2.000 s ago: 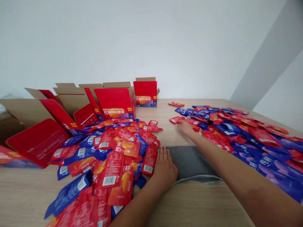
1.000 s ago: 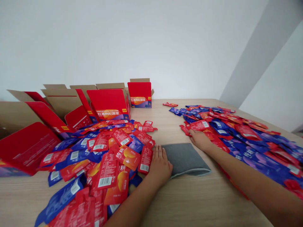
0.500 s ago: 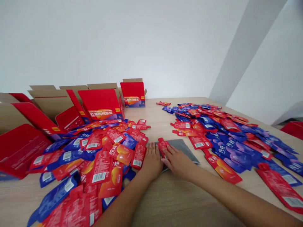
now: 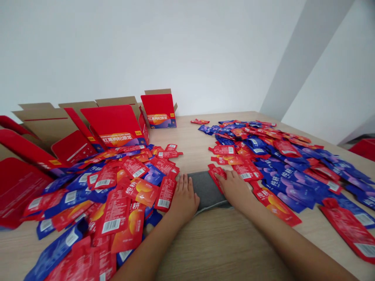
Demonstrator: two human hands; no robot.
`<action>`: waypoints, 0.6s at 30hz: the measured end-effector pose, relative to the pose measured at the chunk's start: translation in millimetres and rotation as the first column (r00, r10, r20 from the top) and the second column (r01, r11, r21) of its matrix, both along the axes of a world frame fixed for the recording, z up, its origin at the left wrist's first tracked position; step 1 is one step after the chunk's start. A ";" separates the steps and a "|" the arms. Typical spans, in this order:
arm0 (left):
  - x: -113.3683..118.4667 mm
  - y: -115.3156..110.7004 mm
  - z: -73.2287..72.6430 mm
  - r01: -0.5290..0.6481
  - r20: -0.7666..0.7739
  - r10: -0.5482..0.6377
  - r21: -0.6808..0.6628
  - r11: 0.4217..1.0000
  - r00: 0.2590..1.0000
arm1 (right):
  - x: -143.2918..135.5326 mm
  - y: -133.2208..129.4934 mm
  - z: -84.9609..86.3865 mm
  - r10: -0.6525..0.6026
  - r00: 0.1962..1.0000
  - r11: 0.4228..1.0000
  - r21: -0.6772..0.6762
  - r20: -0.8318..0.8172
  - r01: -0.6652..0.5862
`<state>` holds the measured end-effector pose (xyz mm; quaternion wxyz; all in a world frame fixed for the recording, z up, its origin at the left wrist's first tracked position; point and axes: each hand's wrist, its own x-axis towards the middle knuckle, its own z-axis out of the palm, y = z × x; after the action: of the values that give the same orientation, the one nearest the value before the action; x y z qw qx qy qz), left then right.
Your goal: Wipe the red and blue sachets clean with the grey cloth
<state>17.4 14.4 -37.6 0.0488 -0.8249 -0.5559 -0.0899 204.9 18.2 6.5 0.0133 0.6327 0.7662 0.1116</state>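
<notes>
A grey cloth (image 4: 206,191) lies flat on the table between my hands. My left hand (image 4: 184,199) rests palm down on its left end, fingers stretched forward and holding nothing. At the cloth's right end, my right hand (image 4: 235,189) is closed over a red spouted pouch (image 4: 216,174), with its fingertips on the pouch's right side. The hand hides part of this pouch. To the left of my left hand, another red pouch (image 4: 165,192) lies at the edge of a pile, its barcode facing up.
Red and blue pouches (image 4: 115,210) are heaped at left, with another spread (image 4: 284,164) at right. Open red cartons (image 4: 113,125) stand behind the left heap, and one carton (image 4: 159,111) stands farther back. All are on a wooden table (image 4: 205,242) near a white wall.
My right hand has moved right with the red pouch, from the cloth's left part to its right end. More of the cloth's middle shows. My left hand stays on the left end.
</notes>
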 end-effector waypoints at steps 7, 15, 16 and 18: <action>1.4 -1.6 6.0 -0.012 0.005 0.012 -0.031 0.999 1.000 | -1.8 -3.2 8.0 0.159 0.954 0.966 0.241 -0.253 -0.097; 1.3 -0.7 2.3 0.008 0.001 -0.008 -0.020 1.000 1.000 | -20.3 -7.3 -5.7 0.411 0.779 0.911 0.241 -0.473 -0.334; 1.2 -0.3 0.8 0.010 0.003 -0.010 -0.015 1.000 1.000 | -22.1 -7.3 -10.5 0.414 0.798 0.910 0.183 -0.438 -0.371; 0.9 0.2 -1.7 0.013 0.012 -0.013 -0.001 1.000 1.000 | -25.8 -7.8 -18.6 0.412 0.835 0.905 0.058 -0.364 -0.422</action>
<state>18.3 14.6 -39.3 0.0442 -0.8281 -0.5508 -0.0948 179.1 10.4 -12.1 -0.1469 0.4600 0.8755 -0.0181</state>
